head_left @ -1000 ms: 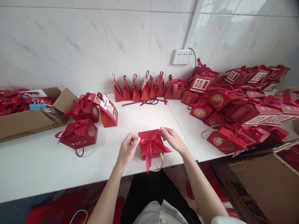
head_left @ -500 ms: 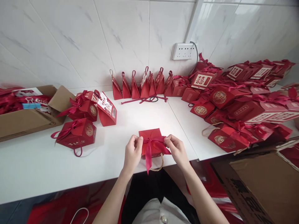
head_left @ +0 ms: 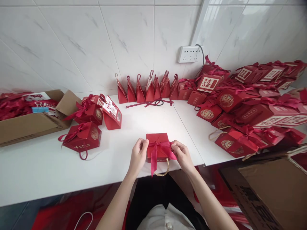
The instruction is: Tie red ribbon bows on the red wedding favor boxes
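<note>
A small red gift box (head_left: 163, 138) lies near the front edge of the white table (head_left: 115, 166), with a twisted gold cord handle (head_left: 164, 174) hanging on its near side. A crimson ribbon (head_left: 155, 159) is tied in a bow across its top, one tail hanging toward me. My left hand (head_left: 139, 156) pinches the ribbon's left loop at the box's left side. On the right, my right hand (head_left: 181, 155) pinches the ribbon's other loop between thumb and fingers.
Several triangular red boxes (head_left: 150, 92) stand along the wall. Many ribboned boxes (head_left: 240, 105) are piled at right. At left are three more boxes (head_left: 82, 137) and an open carton (head_left: 28, 129) of ribbons. Another carton (head_left: 273, 191) stands at lower right.
The view has shifted slightly, so things at left appear a little farther right. Both hands keep their grip on the ribbon, with hardly any movement relative to the box.
</note>
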Demonstrator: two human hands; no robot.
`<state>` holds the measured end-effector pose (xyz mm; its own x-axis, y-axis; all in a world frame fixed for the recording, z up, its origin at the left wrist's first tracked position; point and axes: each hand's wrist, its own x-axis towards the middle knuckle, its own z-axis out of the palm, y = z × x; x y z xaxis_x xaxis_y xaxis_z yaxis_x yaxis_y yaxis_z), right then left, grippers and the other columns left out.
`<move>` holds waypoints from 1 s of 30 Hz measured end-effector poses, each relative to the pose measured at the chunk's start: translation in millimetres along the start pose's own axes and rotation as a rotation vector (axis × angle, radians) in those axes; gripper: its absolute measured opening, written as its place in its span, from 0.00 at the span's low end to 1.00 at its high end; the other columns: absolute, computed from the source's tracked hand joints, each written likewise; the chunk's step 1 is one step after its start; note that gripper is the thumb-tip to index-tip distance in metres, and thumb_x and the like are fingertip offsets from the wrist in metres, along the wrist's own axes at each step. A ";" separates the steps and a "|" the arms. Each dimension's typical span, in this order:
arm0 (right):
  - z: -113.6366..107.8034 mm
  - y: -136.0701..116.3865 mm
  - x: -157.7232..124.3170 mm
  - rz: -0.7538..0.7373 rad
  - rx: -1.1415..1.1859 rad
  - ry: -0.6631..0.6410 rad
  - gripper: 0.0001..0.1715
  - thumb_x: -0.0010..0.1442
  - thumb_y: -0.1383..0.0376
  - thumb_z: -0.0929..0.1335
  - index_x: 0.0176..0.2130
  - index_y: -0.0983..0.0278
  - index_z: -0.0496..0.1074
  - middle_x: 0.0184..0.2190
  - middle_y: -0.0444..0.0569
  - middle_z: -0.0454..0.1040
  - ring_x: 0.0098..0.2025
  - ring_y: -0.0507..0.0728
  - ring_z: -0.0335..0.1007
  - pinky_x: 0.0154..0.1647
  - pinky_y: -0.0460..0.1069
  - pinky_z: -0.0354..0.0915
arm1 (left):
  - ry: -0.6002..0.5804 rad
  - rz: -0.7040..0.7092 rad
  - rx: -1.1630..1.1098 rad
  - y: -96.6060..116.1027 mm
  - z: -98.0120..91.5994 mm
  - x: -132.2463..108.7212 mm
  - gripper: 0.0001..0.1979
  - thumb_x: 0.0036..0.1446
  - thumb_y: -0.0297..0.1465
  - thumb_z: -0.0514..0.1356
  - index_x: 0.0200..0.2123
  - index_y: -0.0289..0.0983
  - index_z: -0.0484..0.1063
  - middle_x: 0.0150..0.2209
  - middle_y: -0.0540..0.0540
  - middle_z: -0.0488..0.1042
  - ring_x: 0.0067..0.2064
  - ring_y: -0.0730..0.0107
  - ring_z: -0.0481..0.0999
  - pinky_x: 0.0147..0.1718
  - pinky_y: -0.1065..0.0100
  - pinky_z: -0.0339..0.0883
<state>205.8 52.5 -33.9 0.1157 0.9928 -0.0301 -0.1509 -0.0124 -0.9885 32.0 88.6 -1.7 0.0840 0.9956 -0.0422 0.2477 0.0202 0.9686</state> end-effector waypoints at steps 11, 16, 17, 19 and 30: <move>-20.5 -15.6 1.8 -0.247 -0.444 -0.374 0.64 0.47 0.56 0.74 0.66 0.54 0.32 0.67 0.57 0.38 0.67 0.65 0.40 0.63 0.64 0.48 | -0.410 0.023 -0.179 1.2 -7.2 8.2 0.29 0.56 0.40 0.57 0.58 0.42 0.53 0.58 0.42 0.62 0.59 0.59 0.64 0.54 0.61 0.63; -28.7 -20.3 -3.9 -0.232 -0.353 -0.308 0.62 0.45 0.60 0.76 0.65 0.53 0.38 0.66 0.56 0.43 0.66 0.64 0.43 0.63 0.62 0.48 | -0.435 0.052 -0.197 6.1 11.2 0.5 0.27 0.56 0.38 0.57 0.57 0.43 0.52 0.59 0.42 0.59 0.58 0.61 0.65 0.53 0.64 0.64; -32.9 -20.8 -6.9 -0.228 -0.344 -0.289 0.62 0.44 0.60 0.76 0.65 0.52 0.39 0.66 0.56 0.43 0.66 0.64 0.43 0.63 0.62 0.48 | -0.452 0.051 -0.203 6.6 15.7 -0.3 0.28 0.56 0.38 0.57 0.57 0.43 0.52 0.60 0.42 0.59 0.57 0.61 0.65 0.52 0.64 0.65; -43.4 -22.9 -15.0 -0.221 -0.349 -0.246 0.60 0.44 0.61 0.76 0.64 0.52 0.41 0.66 0.56 0.43 0.66 0.64 0.45 0.63 0.62 0.50 | -0.498 0.061 -0.218 8.3 25.0 -0.5 0.28 0.56 0.39 0.58 0.58 0.44 0.51 0.61 0.42 0.57 0.57 0.60 0.65 0.53 0.63 0.64; -137.1 -82.7 -150.6 -0.097 -0.607 0.231 0.58 0.44 0.61 0.76 0.64 0.54 0.43 0.61 0.58 0.54 0.56 0.68 0.63 0.52 0.61 0.66 | -0.880 0.276 -0.087 57.2 150.7 14.5 0.20 0.62 0.41 0.47 0.53 0.41 0.63 0.60 0.42 0.63 0.63 0.59 0.58 0.58 0.56 0.57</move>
<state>335.4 -112.4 32.1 0.3193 0.9424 0.0992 0.4439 -0.0563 -0.8943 192.8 90.4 16.2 0.8408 0.5384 0.0563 0.0397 -0.1652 0.9855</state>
